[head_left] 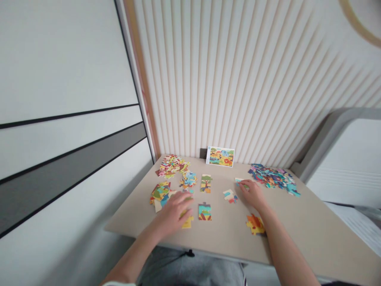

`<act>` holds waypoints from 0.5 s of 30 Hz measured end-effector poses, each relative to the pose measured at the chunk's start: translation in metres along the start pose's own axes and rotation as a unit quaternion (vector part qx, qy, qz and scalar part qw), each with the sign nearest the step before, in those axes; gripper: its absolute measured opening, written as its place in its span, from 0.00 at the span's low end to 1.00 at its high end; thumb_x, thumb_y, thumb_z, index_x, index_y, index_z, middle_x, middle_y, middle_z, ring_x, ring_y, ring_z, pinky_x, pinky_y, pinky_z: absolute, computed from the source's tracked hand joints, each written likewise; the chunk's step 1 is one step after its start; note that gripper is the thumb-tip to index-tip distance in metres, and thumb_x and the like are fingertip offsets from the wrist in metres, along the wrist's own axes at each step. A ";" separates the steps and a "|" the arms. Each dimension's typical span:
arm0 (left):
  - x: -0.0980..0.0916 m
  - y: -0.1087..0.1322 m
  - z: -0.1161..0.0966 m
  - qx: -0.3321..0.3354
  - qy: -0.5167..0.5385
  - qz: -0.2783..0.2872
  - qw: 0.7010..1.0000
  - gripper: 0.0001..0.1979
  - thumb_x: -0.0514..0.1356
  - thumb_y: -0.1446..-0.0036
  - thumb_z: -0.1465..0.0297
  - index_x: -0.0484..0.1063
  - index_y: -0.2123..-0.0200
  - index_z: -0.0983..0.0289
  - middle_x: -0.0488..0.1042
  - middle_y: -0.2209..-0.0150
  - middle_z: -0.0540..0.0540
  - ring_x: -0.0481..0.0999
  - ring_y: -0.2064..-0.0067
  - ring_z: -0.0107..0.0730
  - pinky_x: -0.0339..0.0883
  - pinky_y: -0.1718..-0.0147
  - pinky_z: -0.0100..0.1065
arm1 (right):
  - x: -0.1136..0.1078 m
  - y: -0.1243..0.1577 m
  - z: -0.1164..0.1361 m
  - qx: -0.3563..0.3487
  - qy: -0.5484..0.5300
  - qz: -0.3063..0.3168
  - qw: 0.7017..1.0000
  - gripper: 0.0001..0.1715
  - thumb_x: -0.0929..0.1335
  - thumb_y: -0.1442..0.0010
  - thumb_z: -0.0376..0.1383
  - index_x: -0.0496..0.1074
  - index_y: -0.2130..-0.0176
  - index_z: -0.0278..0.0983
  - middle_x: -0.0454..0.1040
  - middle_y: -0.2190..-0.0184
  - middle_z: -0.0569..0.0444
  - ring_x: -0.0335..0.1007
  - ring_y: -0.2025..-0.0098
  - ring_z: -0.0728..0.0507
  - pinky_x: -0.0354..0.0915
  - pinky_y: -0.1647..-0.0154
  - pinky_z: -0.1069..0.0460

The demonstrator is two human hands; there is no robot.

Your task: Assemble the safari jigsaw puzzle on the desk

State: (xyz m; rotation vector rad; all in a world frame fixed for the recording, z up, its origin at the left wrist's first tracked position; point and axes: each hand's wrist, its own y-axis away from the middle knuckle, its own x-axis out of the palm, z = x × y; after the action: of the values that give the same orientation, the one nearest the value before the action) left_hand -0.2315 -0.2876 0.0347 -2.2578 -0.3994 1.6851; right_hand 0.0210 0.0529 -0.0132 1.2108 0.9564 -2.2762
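Observation:
My left hand [175, 210] has its fingers spread over jigsaw pieces at the left middle of the table. A yellow piece [187, 223] shows beneath its fingertips, and a small pile of colourful pieces [160, 192] lies just beside it. My right hand [251, 194] is closed on a pale blue and white puzzle piece [238, 180], partly covered by the fingers. Near it lie a few pale pieces [229, 196]. Between the hands are a joined tree section [205, 183] and a joined teal and yellow section [204, 211]. An orange lion section [255, 225] rests by my right forearm.
A picture card [220, 156] leans against the ribbed wall at the back. Loose piece piles lie at back left [172, 165] and back right [272, 177], with a blue cluster [188, 178] nearby. A white panel [74, 178] borders the table's left side.

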 end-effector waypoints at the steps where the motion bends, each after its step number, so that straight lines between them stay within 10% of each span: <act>1: 0.000 0.013 0.018 -0.047 -0.020 -0.037 0.998 0.18 0.52 0.31 0.65 0.70 0.41 0.56 0.70 0.40 0.57 0.68 0.37 0.43 0.61 0.36 0.49 | 0.000 0.000 0.001 -0.005 -0.004 -0.001 1.000 0.22 0.61 0.35 0.44 0.81 0.56 0.39 0.80 0.53 0.45 0.75 0.51 0.35 0.66 0.46 0.42; 6: 0.009 0.050 0.083 -0.118 -0.067 -0.095 0.986 0.21 0.54 0.33 0.65 0.68 0.39 0.58 0.68 0.38 0.59 0.65 0.35 0.47 0.62 0.36 0.52 | 0.001 0.002 0.007 -0.021 -0.017 0.011 1.000 0.23 0.61 0.36 0.45 0.81 0.57 0.37 0.80 0.54 0.45 0.75 0.51 0.36 0.66 0.46 0.44; 15: 0.014 0.053 0.075 -0.129 -0.082 -0.128 0.980 0.20 0.55 0.34 0.64 0.69 0.40 0.56 0.70 0.40 0.59 0.66 0.36 0.49 0.61 0.36 0.54 | -0.001 0.003 0.015 -0.043 -0.034 0.046 0.997 0.22 0.63 0.37 0.44 0.81 0.55 0.39 0.80 0.52 0.47 0.74 0.49 0.35 0.65 0.43 0.42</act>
State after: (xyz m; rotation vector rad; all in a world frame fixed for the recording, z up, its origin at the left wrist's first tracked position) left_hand -0.2975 -0.3258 -0.0188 -2.1270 -0.9552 1.7713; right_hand 0.0151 0.0395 -0.0075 1.1096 0.9441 -2.1674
